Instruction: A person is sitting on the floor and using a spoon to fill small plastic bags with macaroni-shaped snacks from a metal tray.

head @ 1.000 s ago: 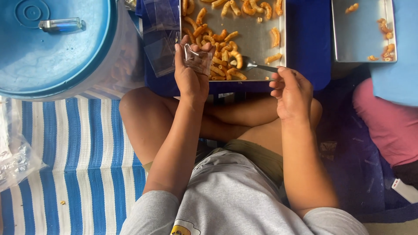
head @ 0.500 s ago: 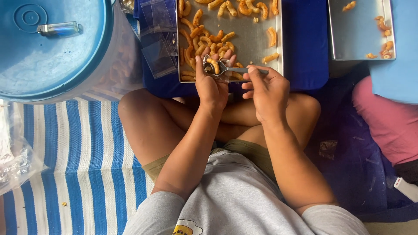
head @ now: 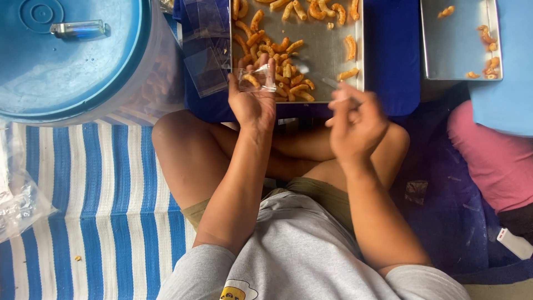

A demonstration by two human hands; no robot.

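Observation:
My left hand (head: 252, 99) holds a small clear plastic bag (head: 256, 78) with an orange snack piece inside, at the near edge of a metal tray (head: 327, 50). Several curled orange snack pieces (head: 288, 72) lie scattered on that tray. My right hand (head: 355, 119), blurred by motion, grips a metal spoon (head: 317, 76) whose bowl reaches over the tray just right of the bag. I sit cross-legged with both forearms stretched forward over my knees.
A big blue lid (head: 61, 55) on a tub at the upper left carries a lighter (head: 78, 29). Empty clear bags (head: 205, 61) lie left of the tray. A second tray (head: 461, 39) stands at the upper right, above another person's pink-clad leg (head: 488, 161). A striped mat (head: 94, 211) covers the floor.
My hands have parted: the left lifted the bag back toward the tray edge, and the right swung with the spoon to the right and back over the tray.

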